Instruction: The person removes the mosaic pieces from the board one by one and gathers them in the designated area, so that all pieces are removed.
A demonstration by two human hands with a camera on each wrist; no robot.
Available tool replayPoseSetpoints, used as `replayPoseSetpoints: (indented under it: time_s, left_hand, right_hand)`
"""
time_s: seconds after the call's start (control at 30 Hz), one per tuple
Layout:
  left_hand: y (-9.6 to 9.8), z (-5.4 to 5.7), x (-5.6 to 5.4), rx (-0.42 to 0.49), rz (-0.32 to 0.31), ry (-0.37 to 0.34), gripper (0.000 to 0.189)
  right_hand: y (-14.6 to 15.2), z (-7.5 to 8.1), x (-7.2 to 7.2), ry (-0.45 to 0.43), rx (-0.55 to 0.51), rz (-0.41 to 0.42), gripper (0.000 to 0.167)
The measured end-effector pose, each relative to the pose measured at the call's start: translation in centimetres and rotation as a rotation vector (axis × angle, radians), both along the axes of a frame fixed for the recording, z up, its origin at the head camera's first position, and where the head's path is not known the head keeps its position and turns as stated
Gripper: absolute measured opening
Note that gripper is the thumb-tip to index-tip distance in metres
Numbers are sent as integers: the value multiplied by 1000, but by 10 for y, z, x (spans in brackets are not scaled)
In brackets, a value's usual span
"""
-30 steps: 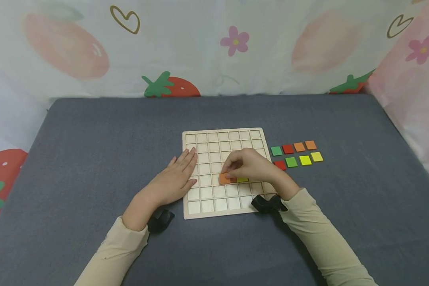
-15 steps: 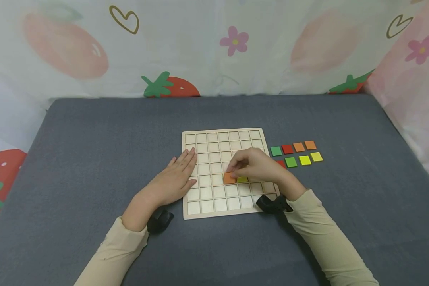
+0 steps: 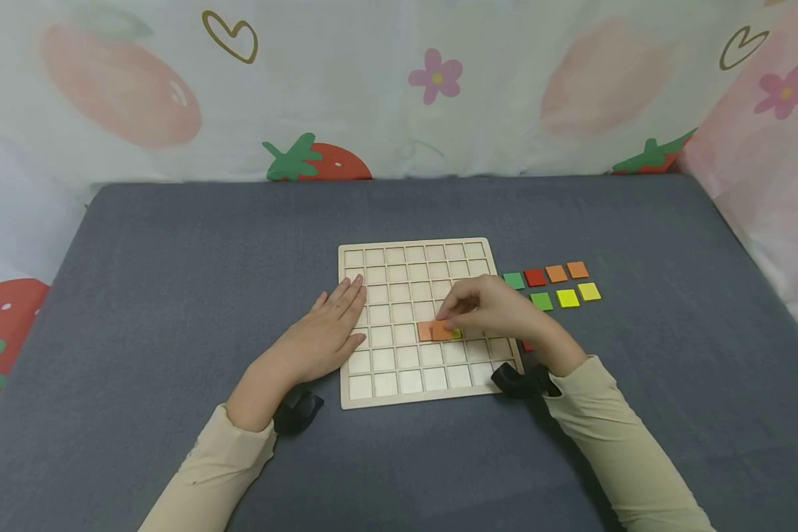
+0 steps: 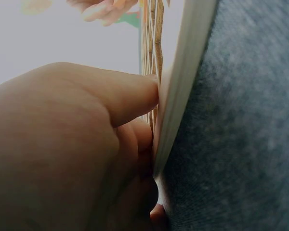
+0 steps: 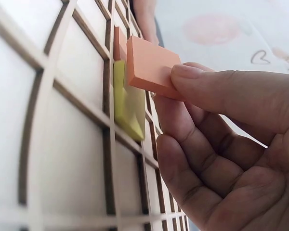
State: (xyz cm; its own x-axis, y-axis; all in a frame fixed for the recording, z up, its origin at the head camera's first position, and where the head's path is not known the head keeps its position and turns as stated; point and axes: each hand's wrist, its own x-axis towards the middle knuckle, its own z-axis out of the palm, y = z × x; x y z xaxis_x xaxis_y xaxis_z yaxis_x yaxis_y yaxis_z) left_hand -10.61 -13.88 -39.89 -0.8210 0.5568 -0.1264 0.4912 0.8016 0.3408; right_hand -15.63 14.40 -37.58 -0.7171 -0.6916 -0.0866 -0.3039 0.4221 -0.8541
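Observation:
My right hand (image 3: 495, 307) pinches an orange square tile (image 5: 151, 65) between thumb and fingers, just above a wooden grid board (image 3: 386, 358). Under the held tile, a yellow tile (image 5: 130, 113) sits on the board, partly covered in the head view. Another orange tile (image 3: 424, 331) lies on the board to the left of the yellow one. My left hand (image 3: 319, 336) rests with straight fingers on the board's left edge. In the left wrist view its thumb (image 4: 135, 96) touches the board's rim (image 4: 176, 91).
Right of the board lie loose square tiles: green (image 3: 541, 301), red (image 3: 535, 278), orange (image 3: 577, 270) and yellow (image 3: 589, 292). A sliver of red (image 3: 528, 346) shows below my right wrist. Grey cloth (image 3: 206, 244) covers the table; a printed curtain (image 3: 492, 118) hangs behind.
My right hand has moved right with the held orange tile, from left of the orange tile on the board to over the yellow one. My left hand has stayed in place.

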Motion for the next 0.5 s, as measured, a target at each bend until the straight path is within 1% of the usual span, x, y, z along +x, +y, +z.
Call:
replayPoseSetpoints:
  time_s: [0.2,0.5]
  left_hand:
    - [0,0,0,0,1,0,65]
    - [1,1,0,1,4,-3,65]
  right_hand:
    - [9,0,1,-24,-28,-15,8]
    - [20,1,3,-18,-21,-29,9]
